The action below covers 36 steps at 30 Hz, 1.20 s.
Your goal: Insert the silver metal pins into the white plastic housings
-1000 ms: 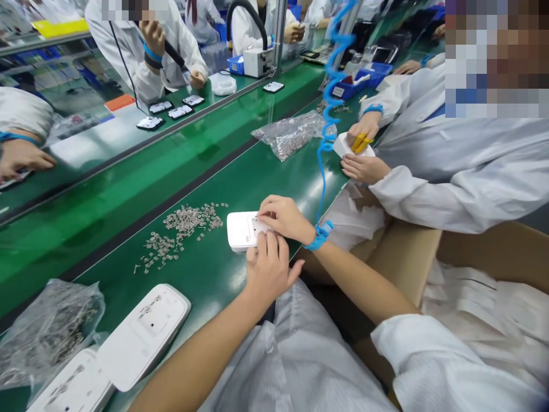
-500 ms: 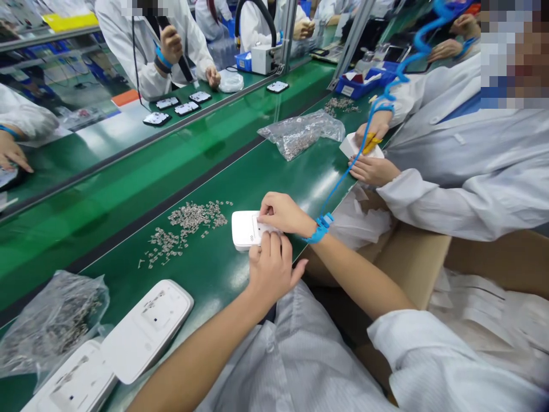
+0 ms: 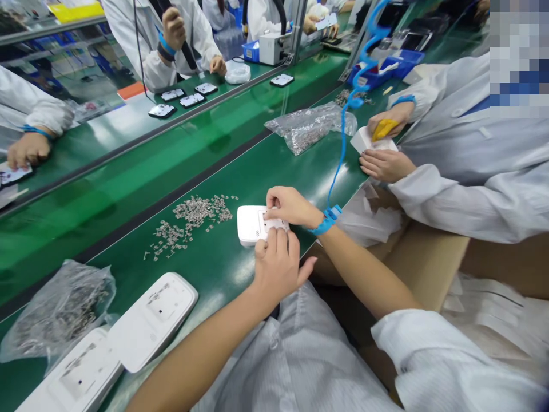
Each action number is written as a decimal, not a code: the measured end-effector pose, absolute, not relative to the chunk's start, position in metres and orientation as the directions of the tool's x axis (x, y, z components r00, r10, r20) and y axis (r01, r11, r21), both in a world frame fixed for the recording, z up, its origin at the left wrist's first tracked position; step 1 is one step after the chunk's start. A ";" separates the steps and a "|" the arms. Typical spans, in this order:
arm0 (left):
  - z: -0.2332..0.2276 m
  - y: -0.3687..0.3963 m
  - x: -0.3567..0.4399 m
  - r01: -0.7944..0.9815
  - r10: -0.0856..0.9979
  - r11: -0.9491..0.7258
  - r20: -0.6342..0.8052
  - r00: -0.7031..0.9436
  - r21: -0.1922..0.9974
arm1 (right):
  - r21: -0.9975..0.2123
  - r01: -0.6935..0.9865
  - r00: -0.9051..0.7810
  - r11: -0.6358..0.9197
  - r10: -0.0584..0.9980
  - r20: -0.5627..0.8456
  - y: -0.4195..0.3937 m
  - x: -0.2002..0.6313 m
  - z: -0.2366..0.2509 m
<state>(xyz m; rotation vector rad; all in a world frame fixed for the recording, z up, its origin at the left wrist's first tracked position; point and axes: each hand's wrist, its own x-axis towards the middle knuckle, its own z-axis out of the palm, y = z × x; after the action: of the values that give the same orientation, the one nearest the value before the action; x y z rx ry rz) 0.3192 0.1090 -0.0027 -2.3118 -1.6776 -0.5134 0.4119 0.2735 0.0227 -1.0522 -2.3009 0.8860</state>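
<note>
A white plastic casing with rounded corners and a recessed panel lies flat on the green bench. Bent over its near side, the fingers of my left hand hold it against the bench, while the thumb sticks out to the right. My right hand, with a blue wrist strap, reaches over the far side. Its thumb and fingertips pinch together at the recess; whatever is between them is too small or hidden. Left of the casing lies a loose pile of small metal clips.
Two larger white casings overlap at lower left beside a plastic bag of metal parts. Another bag lies further back. A coiled blue cord hangs near my right wrist. A co-worker's hands handle a white part at right.
The whole view has shifted slightly. My right fingertips stay at the recess and my left hand stays on the casing, with little movement. The blue cord hangs straighter.
</note>
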 end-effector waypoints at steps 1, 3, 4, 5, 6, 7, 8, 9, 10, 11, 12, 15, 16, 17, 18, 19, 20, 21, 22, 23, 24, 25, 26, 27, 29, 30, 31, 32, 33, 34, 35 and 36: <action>-0.001 0.109 0.319 0.949 0.873 -0.314 0.401 0.277 0.028 | -0.743 0.451 -0.608 0.495 0.779 0.150 0.274 0.415 0.021; 0.004 0.108 0.319 0.947 0.890 -0.312 0.371 0.265 0.072 | -0.785 0.366 -0.590 0.500 0.777 0.220 0.270 0.422 0.015; 0.008 0.108 0.317 0.945 0.898 -0.310 0.358 0.256 0.102 | -0.786 0.334 -0.563 0.520 0.779 0.276 0.265 0.426 0.012; 0.013 0.109 0.315 0.941 0.904 -0.312 0.347 0.250 0.134 | -0.773 0.313 -0.531 0.552 0.776 0.339 0.259 0.430 0.007; 0.019 0.111 0.311 0.935 0.908 -0.312 0.341 0.242 0.166 | -0.751 0.300 -0.502 0.589 0.767 0.400 0.251 0.433 0.003; 0.027 0.114 0.306 0.934 0.911 -0.303 0.346 0.224 0.191 | -0.723 0.294 -0.481 0.625 0.750 0.453 0.244 0.436 -0.002; 0.035 0.120 0.300 0.939 0.912 -0.273 0.365 0.184 0.207 | -0.697 0.291 -0.468 0.655 0.733 0.494 0.237 0.438 -0.006; 0.044 0.127 0.294 0.950 0.913 -0.223 0.389 0.125 0.217 | -0.675 0.291 -0.463 0.678 0.717 0.521 0.231 0.439 -0.010; 0.053 0.136 0.287 0.964 0.911 -0.144 0.411 0.040 0.224 | -0.654 0.295 -0.468 0.697 0.702 0.537 0.227 0.439 -0.013; 0.061 0.147 0.281 0.970 0.906 -0.046 0.418 -0.060 0.237 | -0.635 0.305 -0.476 0.709 0.691 0.544 0.224 0.439 -0.016; 0.067 0.158 0.275 0.965 0.907 0.043 0.395 -0.146 0.257 | -0.619 0.317 -0.483 0.719 0.684 0.547 0.223 0.439 -0.018; 0.073 0.188 0.267 0.931 0.940 0.186 0.218 -0.261 0.313 | -0.583 0.341 -0.500 0.737 0.668 0.552 0.223 0.438 -0.021; 0.071 0.195 0.267 0.925 0.955 0.198 0.151 -0.257 0.324 | -0.576 0.346 -0.498 0.741 0.665 0.556 0.224 0.437 -0.021; 0.068 0.199 0.267 0.922 0.965 0.202 0.093 -0.245 0.331 | -0.568 0.349 -0.497 0.745 0.661 0.562 0.224 0.437 -0.021; 0.065 0.202 0.268 0.919 0.971 0.204 0.052 -0.235 0.336 | -0.561 0.350 -0.496 0.750 0.656 0.569 0.224 0.437 -0.021; 0.063 0.203 0.269 0.916 0.972 0.211 0.028 -0.234 0.340 | -0.556 0.352 -0.497 0.753 0.653 0.571 0.223 0.437 -0.020; 0.061 0.203 0.269 0.912 0.970 0.220 0.018 -0.241 0.346 | -0.554 0.352 -0.503 0.755 0.652 0.568 0.223 0.438 -0.020; 0.059 0.203 0.269 0.907 0.968 0.228 0.017 -0.250 0.353 | -0.557 0.350 -0.509 0.753 0.652 0.562 0.223 0.438 -0.019; 0.058 0.203 0.269 0.903 0.966 0.233 0.017 -0.256 0.362 | -0.565 0.349 -0.512 0.748 0.657 0.553 0.222 0.438 -0.019; 0.058 0.203 0.268 0.898 0.965 0.237 0.015 -0.261 0.371 | -0.574 0.349 -0.514 0.740 0.664 0.544 0.222 0.438 -0.019; 0.058 0.203 0.267 0.894 0.965 0.238 0.010 -0.262 0.381 | -0.582 0.351 -0.515 0.734 0.670 0.535 0.222 0.438 -0.019; 0.059 0.204 0.267 0.890 0.965 0.240 0.002 -0.261 0.389 | -0.585 0.351 -0.514 0.731 0.673 0.532 0.222 0.438 -0.019; 0.059 0.205 0.266 0.887 0.965 0.242 -0.005 -0.261 0.394 | -0.583 0.351 -0.514 0.733 0.671 0.534 0.222 0.438 -0.019; 0.060 0.205 0.266 0.886 0.965 0.244 -0.010 -0.262 0.395 | -0.580 0.352 -0.513 0.735 0.669 0.537 0.222 0.438 -0.019; 0.061 0.206 0.266 0.886 0.965 0.245 -0.015 -0.261 0.394 | -0.574 0.348 -0.514 0.741 0.663 0.544 0.222 0.438 -0.020; 0.061 0.206 0.267 0.886 0.965 0.247 -0.014 -0.263 0.392 | -0.576 0.346 -0.512 0.741 0.663 0.546 0.222 0.438 -0.020; 0.061 0.207 0.267 0.887 0.964 0.250 -0.013 -0.266 0.389 | -0.575 0.344 -0.511 0.743 0.661 0.549 0.223 0.438 -0.020; 0.061 0.206 0.267 0.887 0.963 0.253 -0.012 -0.269 0.386 | -0.570 0.344 -0.513 0.747 0.657 0.552 0.223 0.439 -0.020; 0.062 0.206 0.268 0.887 0.963 0.255 -0.013 -0.271 0.384 | -0.561 0.345 -0.516 0.752 0.651 0.556 0.223 0.439 -0.020; 0.062 0.206 0.268 0.887 0.963 0.256 -0.017 -0.270 0.384 | -0.551 0.348 -0.520 0.758 0.646 0.559 0.223 0.439 -0.021; 0.062 0.206 0.268 0.887 0.963 0.255 -0.022 -0.268 0.386 | -0.545 0.354 -0.521 0.760 0.644 0.560 0.223 0.439 -0.020; 0.062 0.206 0.268 0.885 0.964 0.254 -0.028 -0.264 0.389 | -0.542 0.357 -0.523 0.761 0.643 0.559 0.223 0.439 -0.020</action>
<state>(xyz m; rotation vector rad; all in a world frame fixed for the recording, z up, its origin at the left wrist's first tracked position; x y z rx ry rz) 0.2683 0.2062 0.0621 -2.0338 -2.6823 -0.5135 0.4390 0.2226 -0.0203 -0.7447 -2.1679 0.4660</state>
